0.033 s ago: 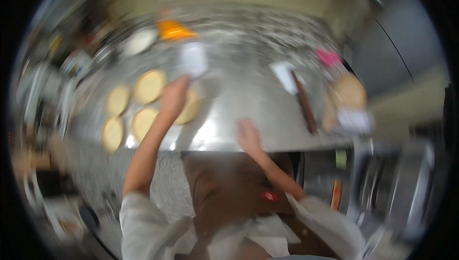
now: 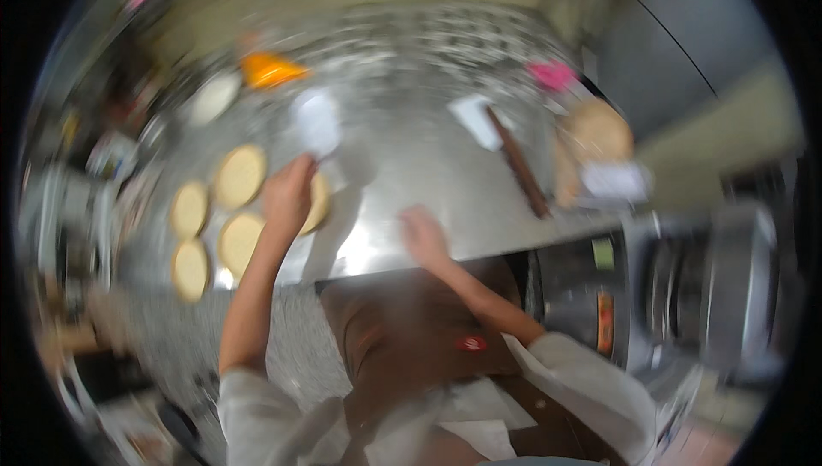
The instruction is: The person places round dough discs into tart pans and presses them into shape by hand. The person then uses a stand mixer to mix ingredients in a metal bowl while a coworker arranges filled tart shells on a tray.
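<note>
The picture is blurred by motion. My left hand (image 2: 287,196) reaches out over a steel worktable (image 2: 402,166) and lies on the edge of a flat round pale dough disc (image 2: 318,205); whether it grips the disc is unclear. Left of it lie several more round discs, the nearest ones being a far disc (image 2: 240,176) and a near disc (image 2: 240,241). My right hand (image 2: 424,235) rests flat on the bare steel near the table's front edge, fingers apart, holding nothing.
A dark rolling pin (image 2: 518,166) and a white flat scraper (image 2: 473,115) lie at the right. A tan lump with a white sheet (image 2: 595,136) sits at the right edge. A white sheet (image 2: 317,123), an orange thing (image 2: 270,70) and a pale bowl (image 2: 212,98) lie farther back.
</note>
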The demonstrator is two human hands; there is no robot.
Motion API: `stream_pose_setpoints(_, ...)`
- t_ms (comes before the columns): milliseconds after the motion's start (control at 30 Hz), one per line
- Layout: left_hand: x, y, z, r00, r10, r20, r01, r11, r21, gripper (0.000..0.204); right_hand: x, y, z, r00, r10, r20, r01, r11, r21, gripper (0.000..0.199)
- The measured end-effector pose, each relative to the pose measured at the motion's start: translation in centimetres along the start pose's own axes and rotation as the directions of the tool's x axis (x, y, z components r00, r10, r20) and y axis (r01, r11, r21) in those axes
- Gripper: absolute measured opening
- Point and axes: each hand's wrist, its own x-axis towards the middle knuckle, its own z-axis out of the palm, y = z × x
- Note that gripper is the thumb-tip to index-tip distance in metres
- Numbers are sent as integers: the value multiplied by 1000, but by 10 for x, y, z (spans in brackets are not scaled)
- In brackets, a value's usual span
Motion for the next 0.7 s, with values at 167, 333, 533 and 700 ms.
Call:
stream_pose_setpoints(167,-6,99,8,935,345,84,-338,937,-85,24,20,-52,-64,865,447,226,-452,503,737,37)
stream_pose_setpoints(333,3,180,18,846,527,83,-465,805,-369,25,15,-94,-155,822,518,235,-502,467,727,51)
stream_pose_setpoints(533,36,230,22,866,463,187,-318,800,-508,33,-14,-67,-222,779,627,-19,-386,503,773,40)
stream_pose_setpoints(700,56,270,45,897,324,299,-84,791,-606,35,-12,-73,-235,821,561,-102,-285,559,779,35)
